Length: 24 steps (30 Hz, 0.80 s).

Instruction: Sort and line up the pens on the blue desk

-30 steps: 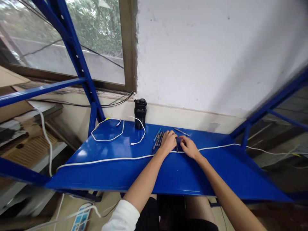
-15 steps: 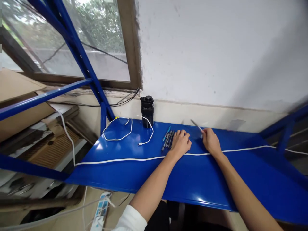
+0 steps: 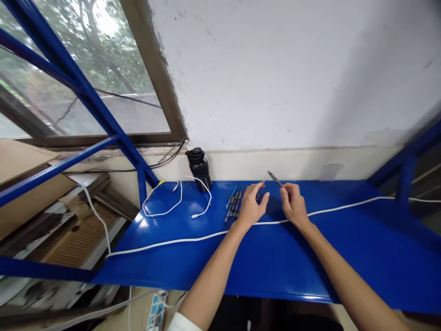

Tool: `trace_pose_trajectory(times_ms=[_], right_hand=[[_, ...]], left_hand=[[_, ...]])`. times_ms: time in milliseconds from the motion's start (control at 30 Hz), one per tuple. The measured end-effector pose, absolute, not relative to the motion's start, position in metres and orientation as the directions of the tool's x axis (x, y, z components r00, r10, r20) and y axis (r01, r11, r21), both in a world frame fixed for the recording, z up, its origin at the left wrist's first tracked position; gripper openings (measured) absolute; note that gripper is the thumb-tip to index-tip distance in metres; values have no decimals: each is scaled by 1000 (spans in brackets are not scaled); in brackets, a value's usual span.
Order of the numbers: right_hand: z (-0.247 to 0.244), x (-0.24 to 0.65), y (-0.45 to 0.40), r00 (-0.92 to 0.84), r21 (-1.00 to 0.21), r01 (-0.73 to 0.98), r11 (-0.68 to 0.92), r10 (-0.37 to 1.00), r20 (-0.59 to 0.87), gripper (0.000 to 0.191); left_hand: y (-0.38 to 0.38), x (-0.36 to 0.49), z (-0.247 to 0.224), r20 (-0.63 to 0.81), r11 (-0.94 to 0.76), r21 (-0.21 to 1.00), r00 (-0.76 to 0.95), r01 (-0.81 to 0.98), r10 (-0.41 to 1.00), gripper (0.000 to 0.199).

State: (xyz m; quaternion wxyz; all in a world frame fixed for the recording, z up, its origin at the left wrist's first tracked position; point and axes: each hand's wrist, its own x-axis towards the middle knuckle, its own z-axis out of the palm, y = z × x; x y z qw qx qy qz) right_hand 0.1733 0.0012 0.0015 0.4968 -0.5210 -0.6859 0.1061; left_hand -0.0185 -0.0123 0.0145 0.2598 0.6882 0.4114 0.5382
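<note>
A dark pen (image 3: 274, 178) sticks up and to the left from my right hand (image 3: 293, 202), pinched between thumb and fingers above the blue table (image 3: 275, 262). My left hand (image 3: 253, 202) hovers close by, its thumb and fingers apart. Just left of that hand lie several dark pens (image 3: 233, 207) side by side, with a light-blue pen (image 3: 230, 197) at their left end. Part of the row is hidden behind the left hand.
A black bottle (image 3: 200, 170) stands at the back by the wall. White charging cables (image 3: 203, 212) curl left of the pens. One long white cord (image 3: 179, 241) crosses the table under my arms. Blue metal frame bars (image 3: 103, 115) rise on the left, and a power strip (image 3: 156, 310) lies below.
My left hand has lifted and its fingers have spread apart. The pen in my right hand has shifted slightly and shows its side more clearly. The whole view has moved a little.
</note>
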Motion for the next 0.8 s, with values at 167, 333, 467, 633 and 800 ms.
trace_pose_trajectory(times_ms=[167,333,467,633,800], right_hand=[[6,161,-4,-257,-644,552,529,843,472,38],[4,159,-2,-375,-652,511,560,828,418,39],[-2,156,1,-365,-671,490,556,830,421,37],[-6,153,0,-360,-668,493,558,830,427,35],[-7,153,-3,-393,-599,541,590,807,440,34]], left_hand=[[-9,-10,20,324,-271,874,68,-403,944,53],[-4,-13,17,209,-158,811,26,-564,978,48],[0,-18,13,121,-142,821,-75,-553,990,41],[5,-21,7,84,-172,899,-227,-402,970,40],[4,-22,5,134,-223,901,-249,-373,959,42]])
